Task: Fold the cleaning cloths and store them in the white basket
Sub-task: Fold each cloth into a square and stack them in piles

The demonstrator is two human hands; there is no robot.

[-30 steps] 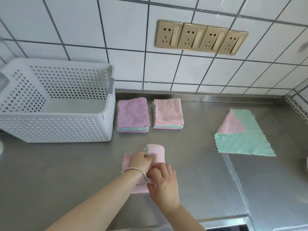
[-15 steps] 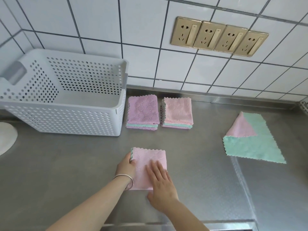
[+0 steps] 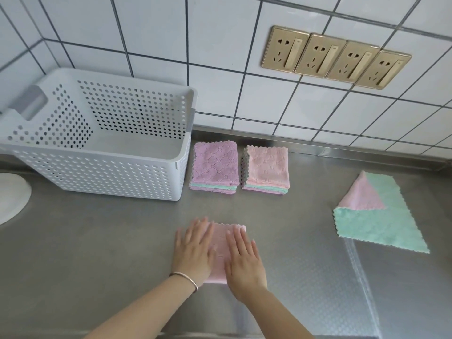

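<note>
Left hand and right hand lie flat, fingers straight and slightly spread, pressing a folded pink square cloth on the steel counter, near its front. Behind it: purple-topped folded stack just beside the white perforated plastic basket, then pink-topped stack. Unfolded green cloth with a pink turned-over corner far right. Four gold wall sockets; no readable writing anywhere.

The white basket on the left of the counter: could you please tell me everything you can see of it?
The white basket is a rectangular plastic bin, its walls perforated with rows of small holes, with a grey handle inset at its left end. It stands upright on the steel counter against the tiled wall, and looks empty. The purple-topped cloth stack sits just right of it.
</note>
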